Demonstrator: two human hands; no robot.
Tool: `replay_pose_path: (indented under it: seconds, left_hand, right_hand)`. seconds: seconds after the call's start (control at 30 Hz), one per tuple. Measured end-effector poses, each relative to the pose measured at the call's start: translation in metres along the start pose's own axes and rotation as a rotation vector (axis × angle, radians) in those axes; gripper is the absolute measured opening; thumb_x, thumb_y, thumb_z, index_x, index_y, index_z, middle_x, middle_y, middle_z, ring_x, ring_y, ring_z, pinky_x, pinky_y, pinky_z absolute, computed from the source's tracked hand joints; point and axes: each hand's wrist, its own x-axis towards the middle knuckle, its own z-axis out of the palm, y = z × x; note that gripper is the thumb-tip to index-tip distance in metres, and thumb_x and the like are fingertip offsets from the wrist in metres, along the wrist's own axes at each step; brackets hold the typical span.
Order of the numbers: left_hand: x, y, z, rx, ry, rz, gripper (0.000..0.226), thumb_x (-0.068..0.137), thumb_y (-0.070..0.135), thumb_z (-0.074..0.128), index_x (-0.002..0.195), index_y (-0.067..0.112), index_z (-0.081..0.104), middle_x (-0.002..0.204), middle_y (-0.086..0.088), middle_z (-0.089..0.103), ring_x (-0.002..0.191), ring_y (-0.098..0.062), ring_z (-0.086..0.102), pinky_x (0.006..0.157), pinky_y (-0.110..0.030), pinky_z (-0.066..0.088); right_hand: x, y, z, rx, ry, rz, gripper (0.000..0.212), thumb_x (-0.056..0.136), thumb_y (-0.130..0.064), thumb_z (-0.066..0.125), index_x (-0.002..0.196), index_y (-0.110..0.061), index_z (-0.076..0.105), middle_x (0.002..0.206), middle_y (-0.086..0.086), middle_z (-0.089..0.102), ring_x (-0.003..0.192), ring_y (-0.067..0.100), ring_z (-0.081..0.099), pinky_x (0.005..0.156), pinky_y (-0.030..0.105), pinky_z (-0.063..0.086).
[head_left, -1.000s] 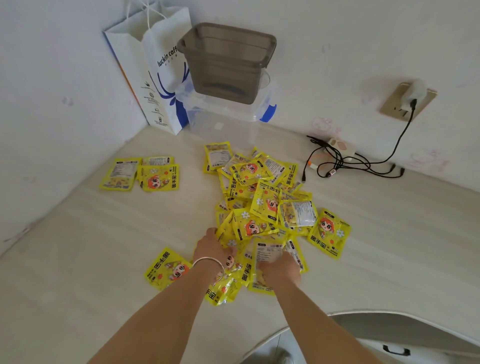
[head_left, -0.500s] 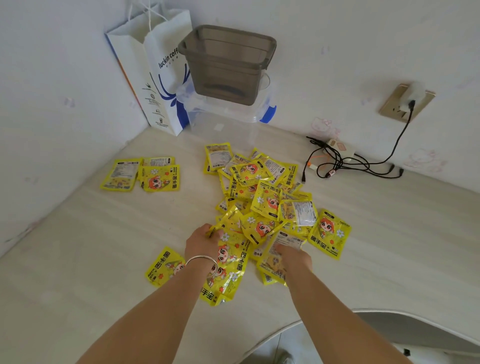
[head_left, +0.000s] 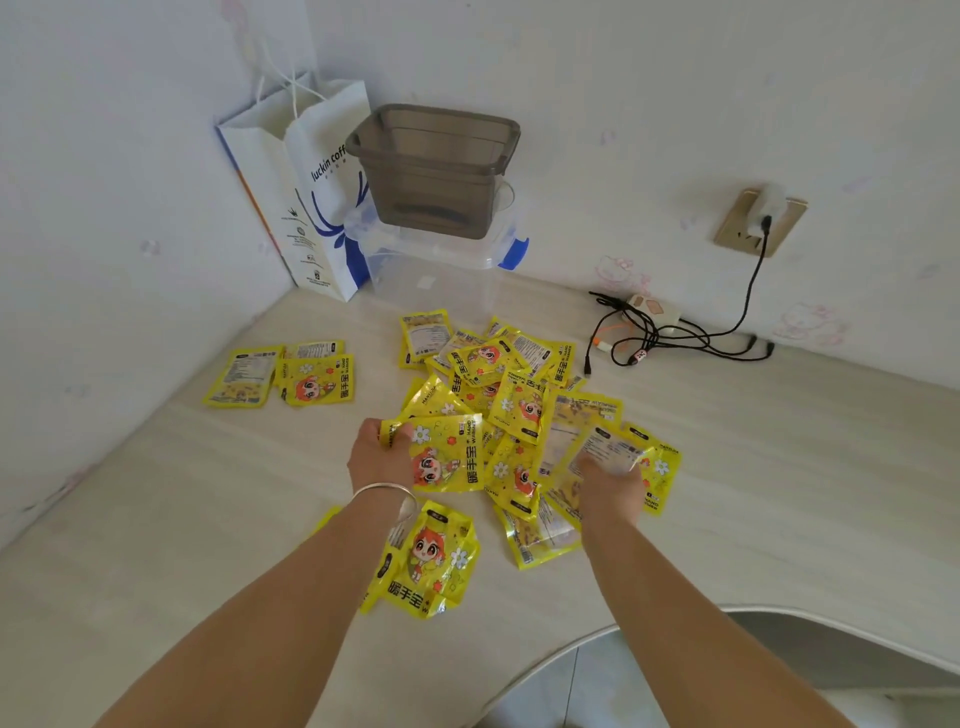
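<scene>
Each hand holds one packet

The left hand (head_left: 378, 460) grips a yellow foil packet with a cartoon face (head_left: 447, 462), the right hand (head_left: 610, 488) pinches a yellow foil packet showing its printed back (head_left: 597, 448). Both are over the pile of yellow packets (head_left: 514, 395) on the pale tabletop (head_left: 208, 493)

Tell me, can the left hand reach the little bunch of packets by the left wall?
Probably yes: only bare table lies between the left hand and that bunch, though it holds another packet.

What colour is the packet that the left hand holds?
The packet is bright yellow with a red-haired cartoon figure; the head view shows it best.
</scene>
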Motion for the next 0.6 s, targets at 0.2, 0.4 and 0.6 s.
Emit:
replay_pose_path:
  seconds: [0.2,0.4,0.6]
  left_hand:
    - [-0.017,-0.008,0.018,0.052,-0.133,-0.008,0.02,0.08,0.016,0.071,0.092,0.015,0.055,0.087,-0.004,0.059,0.086,-0.027,0.057,0.077,-0.032,0.043]
    - [-0.018,-0.02,0.034,0.092,-0.205,-0.093,0.015,0.08,0.017,0.067,0.093,0.019,0.061,0.082,-0.004,0.061,0.082,-0.027,0.057,0.079,-0.035,0.048]
    - [-0.013,-0.033,0.034,0.046,-0.263,-0.141,0.007,0.086,0.014,0.058,0.081,0.014,0.063,0.067,-0.007,0.052,0.054,-0.02,0.039,0.051,-0.027,0.034]
  right_hand:
    - [-0.005,0.004,-0.001,-0.188,-0.259,0.042,0.032,0.081,-0.022,0.071,0.108,-0.011,0.057,0.092,0.004,0.064,0.078,0.022,0.059,0.059,0.026,0.045]
    - [-0.01,0.034,0.01,-0.454,-0.47,0.052,0.036,0.076,-0.021,0.076,0.108,-0.009,0.067,0.092,0.004,0.067,0.065,0.014,0.057,0.053,0.023,0.045]
    - [-0.007,0.045,0.03,-0.617,-0.49,-0.101,0.077,0.067,-0.034,0.082,0.134,-0.014,0.048,0.127,0.007,0.058,0.113,0.027,0.058,0.082,0.034,0.053]
